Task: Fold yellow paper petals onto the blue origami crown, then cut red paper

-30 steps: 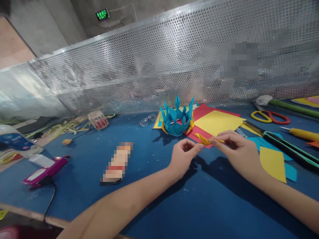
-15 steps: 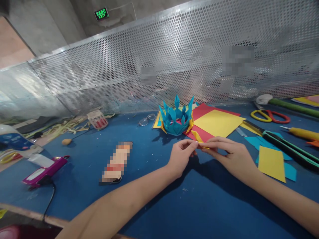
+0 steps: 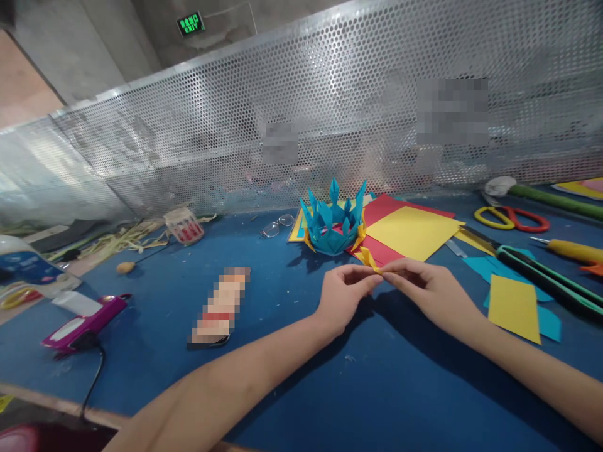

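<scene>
Between my hands is a small folded piece of yellow paper (image 3: pixel 369 258), its free end sticking up past my fingertips. My left hand (image 3: pixel 346 292) pinches it from the left with thumb and forefinger. From the right, my right hand (image 3: pixel 426 285) pinches the same piece, and the two sets of fingertips meet. Part of the paper is hidden behind the fingers. Just beyond stands a blue folded-paper crown (image 3: pixel 332 235) with pointed tips and yellow pieces low on its sides.
Red paper (image 3: pixel 400 210) and yellow paper sheets (image 3: pixel 414 232) lie behind my right hand. Further right are scissors (image 3: pixel 527 220), a black and green cutter (image 3: pixel 541 276) and a yellow-handled awl (image 3: pixel 572 252). To the left lie a phone (image 3: pixel 221 307), eyeglasses (image 3: pixel 277 225) and a purple device (image 3: pixel 85 326). Perforated metal (image 3: pixel 226 125) walls the back.
My right fingers have curled in and now pinch close against my left fingertips. The yellow paper has turned, its free end now pointing more up and left.
</scene>
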Tool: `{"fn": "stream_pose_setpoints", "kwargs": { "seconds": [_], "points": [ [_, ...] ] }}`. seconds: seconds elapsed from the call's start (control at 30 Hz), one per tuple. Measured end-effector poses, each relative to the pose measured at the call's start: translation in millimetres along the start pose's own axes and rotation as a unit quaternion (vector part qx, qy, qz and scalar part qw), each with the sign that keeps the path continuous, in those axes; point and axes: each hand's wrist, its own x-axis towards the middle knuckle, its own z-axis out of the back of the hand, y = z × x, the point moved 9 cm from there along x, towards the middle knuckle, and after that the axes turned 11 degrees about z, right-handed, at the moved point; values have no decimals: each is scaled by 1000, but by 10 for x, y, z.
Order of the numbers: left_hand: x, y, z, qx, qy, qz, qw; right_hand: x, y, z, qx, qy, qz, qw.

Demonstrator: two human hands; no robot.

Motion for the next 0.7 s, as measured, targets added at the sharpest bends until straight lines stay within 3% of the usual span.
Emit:
{"fn": "stream_pose_setpoints", "kwargs": {
  "seconds": [0.2,0.7],
  "points": [
    [-15,-12,31,6,-17,-2,1000,-9,0,-70,53,30,-22,998],
    [-23,-60,-1,-6,-1,-10,1000,-7,22,-32,111,-22,-38,993]
  ]
}}
